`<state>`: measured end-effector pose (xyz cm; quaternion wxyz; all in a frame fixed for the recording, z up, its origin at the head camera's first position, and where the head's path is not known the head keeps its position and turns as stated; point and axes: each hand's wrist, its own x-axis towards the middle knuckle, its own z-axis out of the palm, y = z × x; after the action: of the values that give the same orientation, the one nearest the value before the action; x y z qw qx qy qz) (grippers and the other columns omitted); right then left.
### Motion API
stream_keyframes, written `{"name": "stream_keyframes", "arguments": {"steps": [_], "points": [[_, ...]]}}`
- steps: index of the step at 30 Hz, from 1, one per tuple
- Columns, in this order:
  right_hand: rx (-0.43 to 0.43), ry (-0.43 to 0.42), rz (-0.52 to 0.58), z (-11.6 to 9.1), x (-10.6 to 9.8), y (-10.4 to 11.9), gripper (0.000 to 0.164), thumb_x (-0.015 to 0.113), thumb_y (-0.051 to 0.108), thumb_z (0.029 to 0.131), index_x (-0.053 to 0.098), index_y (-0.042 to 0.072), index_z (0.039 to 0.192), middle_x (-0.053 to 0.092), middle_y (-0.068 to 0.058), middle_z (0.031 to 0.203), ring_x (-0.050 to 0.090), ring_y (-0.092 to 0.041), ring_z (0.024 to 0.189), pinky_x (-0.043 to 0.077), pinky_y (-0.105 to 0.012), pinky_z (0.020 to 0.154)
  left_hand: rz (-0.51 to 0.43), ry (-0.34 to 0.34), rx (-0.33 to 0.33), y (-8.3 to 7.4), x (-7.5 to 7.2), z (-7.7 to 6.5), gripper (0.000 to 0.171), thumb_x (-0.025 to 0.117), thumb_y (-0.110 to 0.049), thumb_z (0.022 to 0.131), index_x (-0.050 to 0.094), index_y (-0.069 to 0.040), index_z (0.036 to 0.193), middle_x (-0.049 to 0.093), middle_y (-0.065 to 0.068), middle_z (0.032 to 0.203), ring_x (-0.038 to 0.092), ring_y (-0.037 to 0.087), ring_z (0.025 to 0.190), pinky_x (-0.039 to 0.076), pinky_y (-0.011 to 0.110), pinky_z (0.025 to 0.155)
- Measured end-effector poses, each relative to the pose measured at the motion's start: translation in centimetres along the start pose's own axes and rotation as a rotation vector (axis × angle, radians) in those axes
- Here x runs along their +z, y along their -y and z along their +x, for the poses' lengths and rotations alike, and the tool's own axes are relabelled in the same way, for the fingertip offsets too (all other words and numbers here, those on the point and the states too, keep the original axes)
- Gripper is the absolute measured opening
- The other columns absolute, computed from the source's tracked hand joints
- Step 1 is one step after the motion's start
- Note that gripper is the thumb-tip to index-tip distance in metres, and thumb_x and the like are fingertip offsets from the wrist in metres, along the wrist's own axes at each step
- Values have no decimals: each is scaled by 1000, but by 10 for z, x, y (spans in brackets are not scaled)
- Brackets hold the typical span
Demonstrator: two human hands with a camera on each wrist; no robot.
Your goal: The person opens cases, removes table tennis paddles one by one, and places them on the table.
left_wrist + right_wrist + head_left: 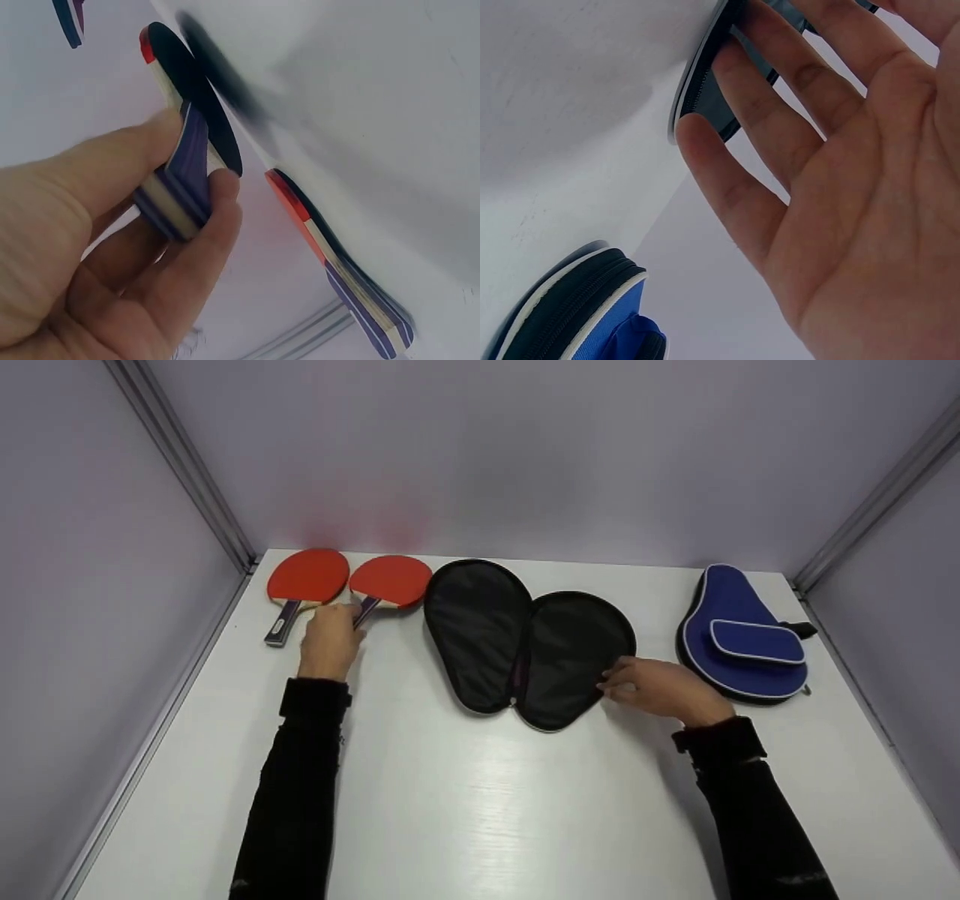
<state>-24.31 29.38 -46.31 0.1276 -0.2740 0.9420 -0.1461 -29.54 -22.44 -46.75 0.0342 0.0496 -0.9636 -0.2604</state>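
Observation:
My left hand (pixel 330 641) grips the purple handle (pixel 187 176) of a red table tennis paddle (pixel 391 580), thumb on one side and fingers on the other. In the left wrist view its black underside stands tilted off the tabletop over a shadow. To its left lies a second red paddle (pixel 309 576), handle toward me. In the middle a black paddle case (pixel 480 637) lies spread out, its two halves joined along the centre. My right hand (pixel 660 688) touches the outer edge of the right half (pixel 574 660), fingers spread and loosely bent in the right wrist view.
A zipped blue paddle case (pixel 742 622) with white piping and a small front pocket (pixel 757 642) lies at the right. The white table (pixel 480 810) meets pale walls at the back and both sides, with metal corner posts (pixel 187 457).

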Motion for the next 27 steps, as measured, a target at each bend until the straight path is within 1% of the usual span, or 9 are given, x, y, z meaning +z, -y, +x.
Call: {"name": "stream_keyframes", "arguments": {"steps": [3,6,8,12,15,18,20,23,27], "points": [[-4,-7,-3,0,1,0,32,68,25,118,90,7,132,79,-18,147,76,-45,138,63,-63,116,33,69,62,3,1,0,52,78,3,108,72,-2,159,81,30,140,80,46,129,68,65,108],[-20,-17,-14,0,1,0,31,68,25,118,90,7,132,80,-18,145,77,-44,136,64,-61,115,65,105,128,8,2,1,57,78,6,107,71,-7,162,82,29,139,79,43,122,69,63,104],[-30,-23,-18,0,1,0,31,68,24,118,90,6,132,81,-18,145,78,-43,136,65,-61,115,75,122,147,11,3,1,57,79,5,107,71,-7,162,82,28,136,77,40,117,68,61,102],[-44,-31,-23,1,1,0,31,68,23,118,90,6,131,82,-18,144,78,-43,137,65,-61,116,102,106,141,13,4,3,49,81,2,107,76,-3,155,83,28,129,77,40,113,68,62,101],[-63,-32,-34,0,1,0,30,69,23,117,90,6,130,83,-17,143,78,-42,136,66,-59,114,121,80,120,14,5,4,44,80,0,108,77,-2,152,84,29,129,81,45,117,69,64,101],[-80,-32,-41,0,1,0,29,70,22,117,90,5,129,83,-18,142,78,-43,135,66,-58,113,143,68,101,14,6,5,45,79,-1,109,76,-2,154,83,31,132,82,48,120,70,65,100],[-77,-34,-42,-1,1,0,29,70,21,117,90,5,129,82,-18,141,78,-42,134,66,-58,113,157,64,89,12,7,5,45,79,-2,109,76,-1,154,83,31,134,82,49,123,70,66,101],[-60,-40,-40,-2,1,1,29,70,21,117,90,4,129,82,-18,141,79,-43,133,66,-59,114,169,50,79,10,9,6,43,78,-3,110,76,-1,153,83,32,133,83,49,121,70,66,99],[-49,-38,-40,-1,0,1,31,69,22,118,89,4,130,81,-19,141,79,-44,133,65,-60,115,182,8,85,9,12,5,36,76,-3,111,79,1,147,83,34,129,84,54,115,71,67,92]]}}
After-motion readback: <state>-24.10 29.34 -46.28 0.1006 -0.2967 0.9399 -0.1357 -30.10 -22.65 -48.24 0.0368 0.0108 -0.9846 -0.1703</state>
